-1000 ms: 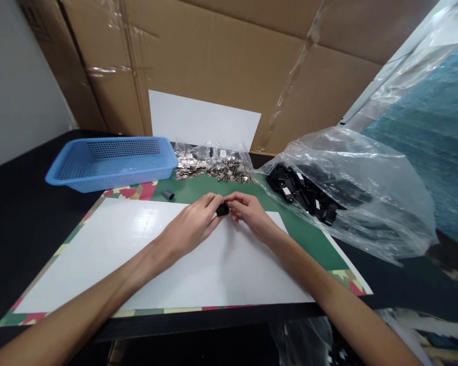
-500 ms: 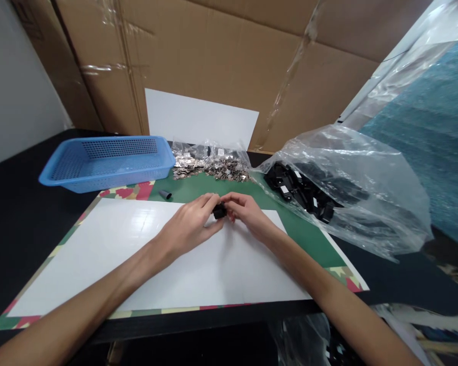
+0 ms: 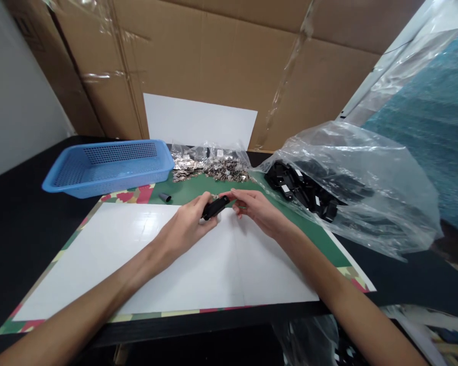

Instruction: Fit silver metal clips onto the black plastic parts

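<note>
My left hand (image 3: 193, 219) is closed around a black plastic part (image 3: 216, 207), gripping it above the far edge of the white sheet. The part is long and narrow, and it lies tilted with its right end raised. At that end, my right hand (image 3: 255, 209) has its fingers bent together, the index fingertip against or just beside the part's upper edge. A tiny shiny spot shows between the two hands, too small to name. Whatever the right fingertips pinch is hidden.
Beyond the hands lie piles of small metal pieces (image 3: 229, 170) in clear bags. A blue basket (image 3: 110, 181) stands at left, near a small dark grey cap (image 3: 165, 196). On the right, a clear plastic bag (image 3: 385, 203) holds more black parts (image 3: 299, 188). Cardboard (image 3: 213, 56) walls the back.
The black part has turned in my left hand, so its long side now shows instead of its end. My right hand has shifted slightly right, its fingers a little further from my left hand.
</note>
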Available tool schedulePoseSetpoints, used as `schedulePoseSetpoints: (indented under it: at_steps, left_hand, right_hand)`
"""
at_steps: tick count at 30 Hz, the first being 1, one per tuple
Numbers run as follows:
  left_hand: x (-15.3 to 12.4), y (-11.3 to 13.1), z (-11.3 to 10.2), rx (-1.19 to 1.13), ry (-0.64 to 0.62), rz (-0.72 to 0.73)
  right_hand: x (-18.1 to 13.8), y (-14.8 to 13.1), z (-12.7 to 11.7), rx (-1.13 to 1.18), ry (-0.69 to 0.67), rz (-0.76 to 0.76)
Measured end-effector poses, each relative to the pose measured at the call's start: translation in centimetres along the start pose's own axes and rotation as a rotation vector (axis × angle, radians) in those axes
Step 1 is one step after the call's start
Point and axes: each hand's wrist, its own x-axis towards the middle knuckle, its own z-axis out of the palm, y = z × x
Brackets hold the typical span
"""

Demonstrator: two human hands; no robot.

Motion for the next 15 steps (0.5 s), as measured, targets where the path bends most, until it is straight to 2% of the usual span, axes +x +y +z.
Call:
schedulePoseSetpoints:
  at_steps: [15]
  left_hand:
    - [0.15, 0.16, -0.16, 0.03, -0.04, -0.08]
  right_hand:
    - [0.14, 0.9, -0.53, -0.142, -0.019, -0.104]
